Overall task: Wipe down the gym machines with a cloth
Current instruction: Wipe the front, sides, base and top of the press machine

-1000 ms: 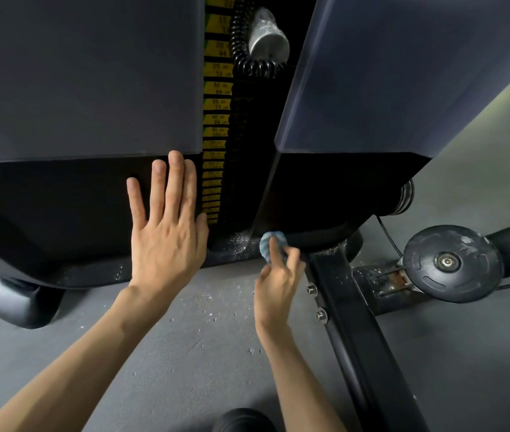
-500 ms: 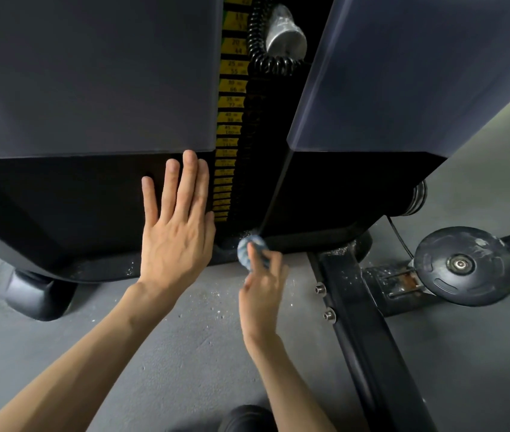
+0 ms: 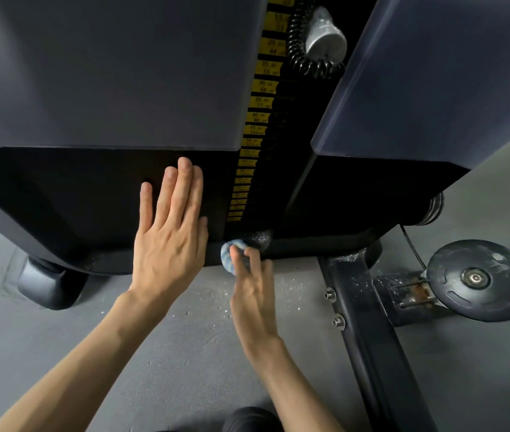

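A black weight-stack gym machine (image 3: pixel 60 198) with grey shrouds fills the upper view; yellow weight labels (image 3: pixel 256 120) run down its middle slot. My left hand (image 3: pixel 169 241) lies flat with straight fingers on the machine's black lower panel. My right hand (image 3: pixel 253 288) pinches a small bunched blue-and-white cloth (image 3: pixel 230 255) against the dusty bottom ledge of the machine, just below the weight stack. White dust specks lie on the ledge and on the floor beneath it.
A black frame beam (image 3: pixel 369 338) with two bolts runs down the right. A round black pulley disc (image 3: pixel 478 279) sits at the far right. A rubber foot (image 3: pixel 51 285) stands at left. A coiled black cable (image 3: pixel 303 48) hangs above. Grey floor (image 3: pixel 185 353) lies below.
My right hand has slid the cloth leftward along the bottom ledge, from near the frame beam to under the weight stack. My left hand stays flat on the panel.
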A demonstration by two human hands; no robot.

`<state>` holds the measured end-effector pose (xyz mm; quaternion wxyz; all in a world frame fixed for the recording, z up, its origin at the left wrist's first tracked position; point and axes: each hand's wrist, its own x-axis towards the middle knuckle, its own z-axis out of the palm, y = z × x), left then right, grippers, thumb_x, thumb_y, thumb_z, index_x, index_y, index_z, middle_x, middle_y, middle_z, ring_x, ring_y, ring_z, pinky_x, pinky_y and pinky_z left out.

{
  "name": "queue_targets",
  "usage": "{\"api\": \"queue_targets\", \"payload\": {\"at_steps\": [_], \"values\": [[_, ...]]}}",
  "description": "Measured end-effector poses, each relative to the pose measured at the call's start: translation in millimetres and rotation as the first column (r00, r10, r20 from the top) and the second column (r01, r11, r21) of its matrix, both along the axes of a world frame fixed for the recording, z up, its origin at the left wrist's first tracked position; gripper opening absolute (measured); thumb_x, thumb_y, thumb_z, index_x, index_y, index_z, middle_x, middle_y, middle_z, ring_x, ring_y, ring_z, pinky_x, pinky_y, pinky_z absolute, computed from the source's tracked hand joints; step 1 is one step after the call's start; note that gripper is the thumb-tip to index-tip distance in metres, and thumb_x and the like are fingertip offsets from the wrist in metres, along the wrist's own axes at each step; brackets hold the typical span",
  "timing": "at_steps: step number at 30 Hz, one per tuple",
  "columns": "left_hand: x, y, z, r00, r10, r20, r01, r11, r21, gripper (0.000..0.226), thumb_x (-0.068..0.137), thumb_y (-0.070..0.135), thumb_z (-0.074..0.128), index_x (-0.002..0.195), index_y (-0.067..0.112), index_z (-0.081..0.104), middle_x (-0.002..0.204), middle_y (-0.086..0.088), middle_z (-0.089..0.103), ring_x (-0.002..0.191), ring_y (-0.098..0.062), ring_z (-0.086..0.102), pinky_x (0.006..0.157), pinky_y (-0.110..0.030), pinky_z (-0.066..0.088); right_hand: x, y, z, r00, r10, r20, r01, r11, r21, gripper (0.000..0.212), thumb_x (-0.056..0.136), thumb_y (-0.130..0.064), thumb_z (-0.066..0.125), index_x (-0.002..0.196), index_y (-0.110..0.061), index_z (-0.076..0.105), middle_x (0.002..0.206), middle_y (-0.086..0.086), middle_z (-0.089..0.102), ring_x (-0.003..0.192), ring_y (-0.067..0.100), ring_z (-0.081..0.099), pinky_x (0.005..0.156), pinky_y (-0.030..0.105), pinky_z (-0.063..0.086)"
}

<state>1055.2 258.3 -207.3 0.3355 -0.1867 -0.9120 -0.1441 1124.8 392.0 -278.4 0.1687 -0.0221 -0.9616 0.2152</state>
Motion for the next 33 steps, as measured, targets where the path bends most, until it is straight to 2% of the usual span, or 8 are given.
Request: {"api": "queue_targets", "payload": {"at_steps": [2, 6, 12, 16, 19, 26, 31, 33], "values": [[-1, -5, 0, 1.0, -0.011, 0.002, 0.011, 0.999, -0.035, 0.08, 0.096, 0.015, 0.046, 0.155, 0.013, -0.007, 0.161, 0.002, -0.022, 0.15, -0.015, -0.014, 0.122, -0.039, -0.008, -10, 6, 4, 0.997, -0.07, 0.016, 0.07, 0.997, 0.035, 0.058, 0.08, 0.011, 0.056, 0.134, -0.009, 0.055, 0.125, 0.011, 0.048, 0.099, 0.028, 0.048, 0.081, 0.039, 0.053], [-1, -12, 1, 1.0, -0.022, 0.014, 0.024, 0.994, -0.103, 0.081, 0.095, 0.015, 0.045, 0.155, 0.013, -0.009, 0.161, 0.001, -0.022, 0.15, -0.016, -0.014, 0.122, -0.038, -0.007, -31, 16, 10, 0.935, -0.354, -0.006, 0.351, 0.927, 0.133, 0.057, 0.059, 0.013, 0.079, 0.113, -0.003, 0.068, 0.103, 0.02, 0.058, 0.077, 0.034, 0.057, 0.056, 0.039, 0.05], [1, -6, -1, 1.0, -0.003, 0.013, 0.004, 0.996, -0.085, 0.084, 0.093, 0.014, 0.048, 0.155, 0.012, -0.01, 0.16, 0.001, -0.025, 0.149, -0.015, -0.017, 0.122, -0.038, -0.01, -33, -6, 22, 0.979, -0.125, 0.162, 0.095, 0.979, 0.18, 0.05, 0.078, 0.009, 0.063, 0.125, -0.006, 0.059, 0.12, 0.019, 0.05, 0.096, 0.035, 0.052, 0.078, 0.042, 0.05], [0, -13, -1, 1.0, -0.028, -0.007, 0.027, 0.994, -0.103, 0.083, 0.094, 0.013, 0.047, 0.155, 0.014, -0.009, 0.161, 0.003, -0.022, 0.15, -0.014, -0.014, 0.122, -0.037, -0.007, -28, 21, 22, 0.959, -0.24, 0.154, 0.209, 0.959, 0.193, 0.049, 0.081, 0.003, 0.068, 0.128, -0.01, 0.06, 0.116, 0.016, 0.05, 0.096, 0.032, 0.05, 0.077, 0.04, 0.046], [0, -12, 0, 1.0, -0.018, -0.007, 0.017, 0.994, -0.104, 0.083, 0.093, 0.013, 0.047, 0.155, 0.013, -0.009, 0.161, 0.002, -0.022, 0.15, -0.014, -0.015, 0.122, -0.038, -0.008, -40, 6, 27, 0.921, -0.364, 0.136, 0.324, 0.913, 0.247, 0.047, 0.059, -0.001, 0.085, 0.104, -0.009, 0.071, 0.1, 0.014, 0.057, 0.077, 0.028, 0.056, 0.057, 0.034, 0.046], [-1, -11, -5, 1.0, 0.01, -0.01, -0.011, 0.994, -0.108, 0.086, 0.093, 0.013, 0.048, 0.155, 0.012, -0.011, 0.161, 0.001, -0.024, 0.15, -0.015, -0.016, 0.122, -0.039, -0.008, -26, 4, 19, 0.979, -0.182, 0.09, 0.142, 0.931, 0.336, 0.06, 0.049, 0.003, 0.085, 0.107, -0.005, 0.07, 0.093, 0.017, 0.06, 0.07, 0.028, 0.059, 0.055, 0.034, 0.05], [0, -12, -2, 1.0, 0.007, -0.011, -0.009, 0.994, -0.111, 0.085, 0.093, 0.013, 0.047, 0.155, 0.013, -0.011, 0.16, 0.001, -0.025, 0.149, -0.015, -0.016, 0.122, -0.038, -0.008, -38, 5, 23, 0.938, -0.334, 0.087, 0.281, 0.886, 0.368, 0.05, 0.057, -0.001, 0.084, 0.104, 0.002, 0.069, 0.093, 0.02, 0.061, 0.068, 0.029, 0.058, 0.054, 0.033, 0.048], [0, -9, -3, 1.0, 0.018, -0.004, -0.019, 0.994, -0.105, 0.085, 0.093, 0.014, 0.047, 0.155, 0.012, -0.011, 0.16, 0.0, -0.025, 0.149, -0.016, -0.017, 0.122, -0.039, -0.009, -49, -5, 31, 0.934, -0.319, 0.161, 0.248, 0.903, 0.35, 0.04, 0.068, -0.002, 0.079, 0.106, 0.0, 0.067, 0.108, 0.02, 0.058, 0.081, 0.031, 0.057, 0.065, 0.036, 0.048]]}}
